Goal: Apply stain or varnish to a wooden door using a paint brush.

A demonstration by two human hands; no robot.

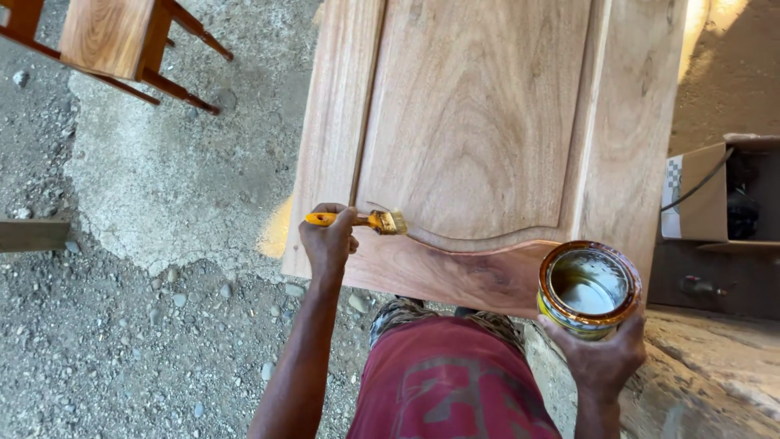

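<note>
A pale wooden door panel (479,122) with a raised centre lies flat in front of me. Its near rail (455,272) is darker and wet-looking. My left hand (327,241) grips a yellow-handled paintbrush (370,219), whose bristles rest on the panel at the curved moulding near the lower left corner. My right hand (601,358) holds an open round tin (588,288) from below, at the panel's near right corner. The tin has a rusty orange rim and pale liquid inside.
A wooden stool (122,45) stands at the top left on rough gravel and concrete ground (154,268). An open cardboard box (715,195) with a cable and dark items sits at the right. A plank end (32,234) lies at the left edge.
</note>
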